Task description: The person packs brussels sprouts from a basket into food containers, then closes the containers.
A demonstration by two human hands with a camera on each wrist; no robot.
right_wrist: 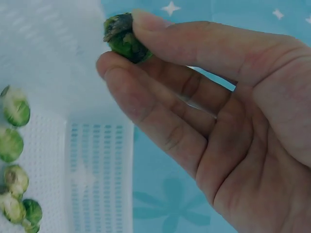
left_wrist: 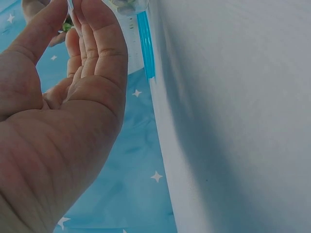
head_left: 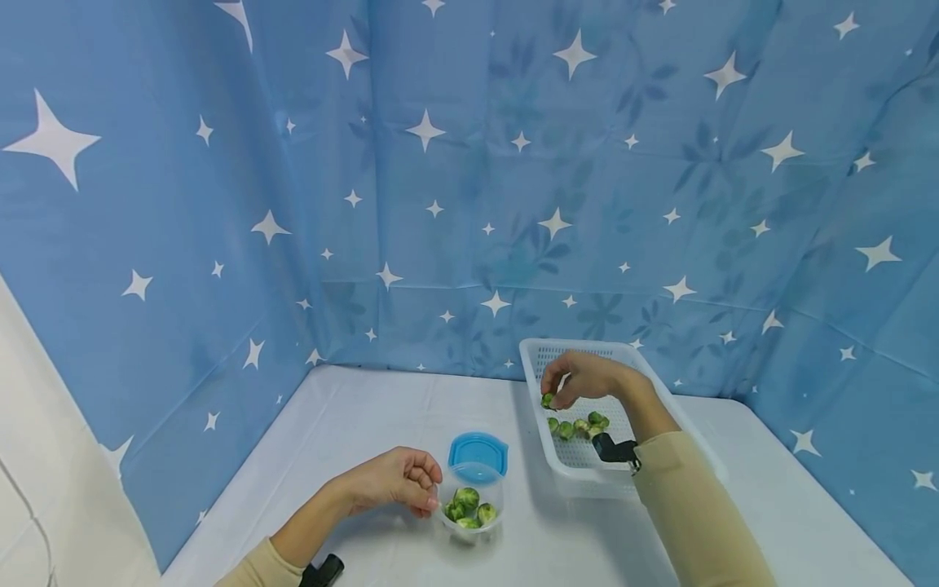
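My left hand (head_left: 392, 481) pinches the left rim of a clear round plastic tub (head_left: 500, 496) standing on the table. Several green Brussels sprouts (head_left: 467, 498) lie inside the tub. Above the left part of a white perforated basket (head_left: 587, 474), my right hand (head_left: 592, 375) holds one Brussels sprout (right_wrist: 125, 40) between thumb and fingertips. More sprouts (head_left: 566, 430) lie on the basket floor, near its middle. The left wrist view catches only the tub's edge at the top, beyond the left hand's fingers (left_wrist: 104, 41).
A blue lid (head_left: 480, 448) lies just behind the tub, left of the basket. The white-covered table (head_left: 396, 408) ends at a blue curtain (head_left: 455, 244) with white stars, which hangs at the back and both sides.
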